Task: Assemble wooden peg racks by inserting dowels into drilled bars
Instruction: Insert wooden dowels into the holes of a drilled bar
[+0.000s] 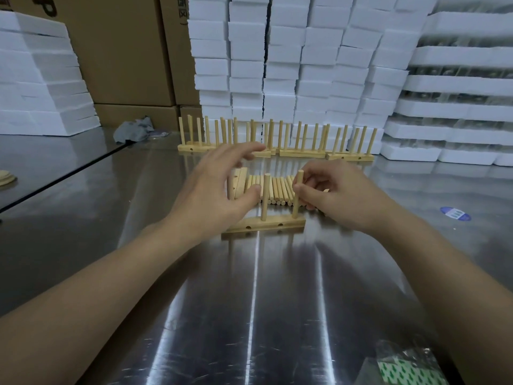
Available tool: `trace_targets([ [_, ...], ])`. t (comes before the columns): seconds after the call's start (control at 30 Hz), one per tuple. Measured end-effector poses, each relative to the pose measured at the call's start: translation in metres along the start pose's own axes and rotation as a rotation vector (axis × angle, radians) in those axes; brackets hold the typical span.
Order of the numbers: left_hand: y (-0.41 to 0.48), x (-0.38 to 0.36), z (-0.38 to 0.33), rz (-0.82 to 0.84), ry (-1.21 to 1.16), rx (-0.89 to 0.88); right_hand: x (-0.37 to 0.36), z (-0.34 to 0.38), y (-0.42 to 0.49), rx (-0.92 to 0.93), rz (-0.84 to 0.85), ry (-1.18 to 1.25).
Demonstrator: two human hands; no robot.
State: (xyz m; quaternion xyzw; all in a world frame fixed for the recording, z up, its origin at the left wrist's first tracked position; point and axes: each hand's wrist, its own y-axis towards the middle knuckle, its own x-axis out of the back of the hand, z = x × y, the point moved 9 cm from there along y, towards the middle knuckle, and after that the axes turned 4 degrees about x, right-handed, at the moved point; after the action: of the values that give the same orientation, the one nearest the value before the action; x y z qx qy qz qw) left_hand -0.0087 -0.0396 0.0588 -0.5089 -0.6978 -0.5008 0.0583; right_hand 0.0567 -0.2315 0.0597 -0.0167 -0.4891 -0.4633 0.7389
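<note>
My right hand [333,195] pinches a pale round wooden dowel [296,208], I think to push it straight into the short drilled wooden bar [266,227] just below. My left hand [219,190] hangs open beside it, holding nothing.

One head-worn wide-angle view, forward and down, close over the counter [277,301], toward stacked foam blocks [291,65].

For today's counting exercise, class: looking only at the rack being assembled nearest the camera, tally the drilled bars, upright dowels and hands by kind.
Drilled bar: 1
Upright dowels: 2 (left dowel, right dowel)
Hands: 2 (left hand, right hand)
Total: 5
</note>
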Motion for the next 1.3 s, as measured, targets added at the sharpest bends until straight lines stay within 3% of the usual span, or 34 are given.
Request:
trace_targets([
  [0.13,-0.005,-0.014,-0.047,0.012,0.287,-0.233,-0.016,-0.005,-0.003,-0.038,0.116,-0.06],
  [0.33,-0.011,-0.028,-0.054,0.082,0.442,-0.239,-0.024,-0.01,-0.002,-0.066,0.147,-0.077],
  [0.67,-0.009,-0.017,-0.064,0.005,0.317,-0.203,-0.036,0.002,-0.004,-0.017,0.234,-0.076],
  [0.93,0.002,-0.022,-0.061,0.046,0.257,-0.127,-0.043,-0.004,-0.006,-0.042,0.301,-0.068],
  [1.3,0.004,-0.023,-0.063,0.046,0.234,-0.122,-0.032,0.002,-0.006,-0.031,0.036,-0.042],
])
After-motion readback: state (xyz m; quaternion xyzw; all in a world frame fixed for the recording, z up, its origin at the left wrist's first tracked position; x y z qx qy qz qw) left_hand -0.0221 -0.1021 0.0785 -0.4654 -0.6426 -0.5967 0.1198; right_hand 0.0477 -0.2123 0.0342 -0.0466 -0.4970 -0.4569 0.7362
